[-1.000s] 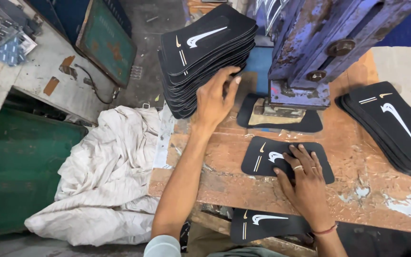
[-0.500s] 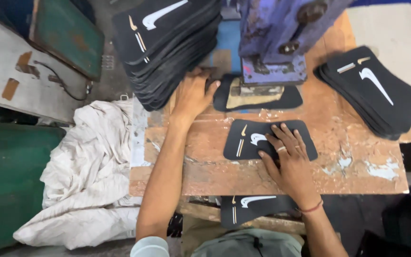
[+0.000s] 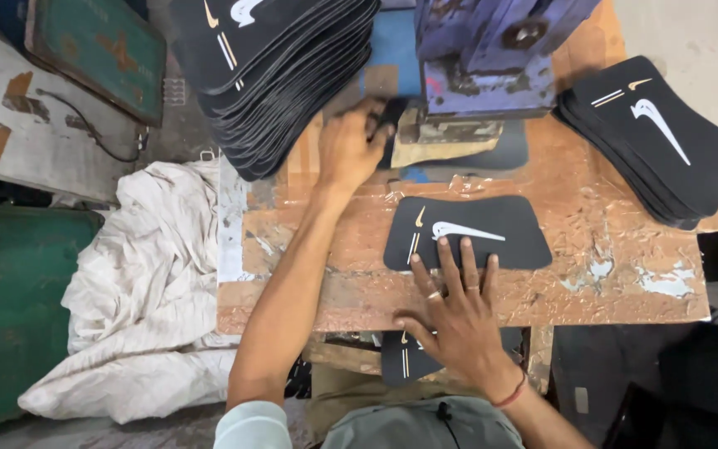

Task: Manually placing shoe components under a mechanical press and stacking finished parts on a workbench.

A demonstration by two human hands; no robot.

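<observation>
A flat black curved fabric piece with a white printed mark [image 3: 467, 233] is seen lying on a worn wooden workbench [image 3: 608, 274]. The right hand [image 3: 454, 312] is laid on its near edge, fingers spread flat, gripping nothing. The left hand [image 3: 351, 150] is closed on the edge of another black fabric piece [image 3: 513, 150] set under a blue metal press [image 3: 492, 58]. Tall stacks of the same black pieces are placed at the left [image 3: 284, 75] and the right [image 3: 654, 137]. A crumpled white cloth [image 3: 151, 299] is draped beside the bench.
</observation>
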